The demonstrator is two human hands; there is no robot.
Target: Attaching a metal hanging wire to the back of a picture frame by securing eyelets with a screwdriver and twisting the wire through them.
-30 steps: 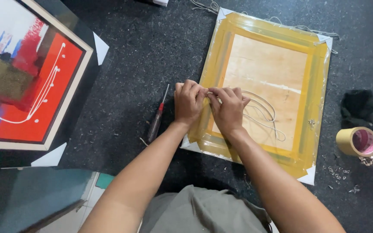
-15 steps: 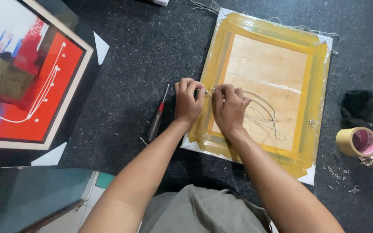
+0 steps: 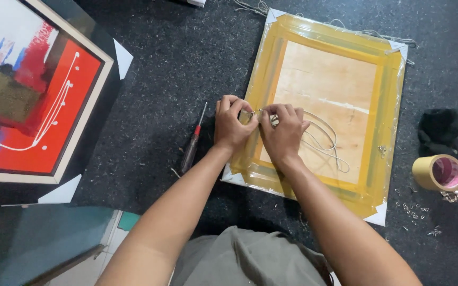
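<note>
A picture frame (image 3: 382, 106) lies face down on dark carpet, its wooden back bordered with yellow-brown tape and white corner protectors. My left hand (image 3: 231, 126) and my right hand (image 3: 283, 133) meet at the frame's left edge, fingertips pinched together on a thin pale hanging wire (image 3: 328, 143) beside a small metal fitting. The wire loops loosely across the wooden back to the right of my hands. The fitting itself is mostly hidden by my fingers.
A red-handled screwdriver (image 3: 192, 145) lies just left of my left hand. A framed red, blue and white painting (image 3: 33, 106) rests at the left. A tape roll (image 3: 439, 172), small metal bits (image 3: 414, 209) and a black cloth (image 3: 441, 130) sit right of the frame.
My hands stay at the frame's left edge with only small finger shifts on the wire. The frame and tools have not moved.
</note>
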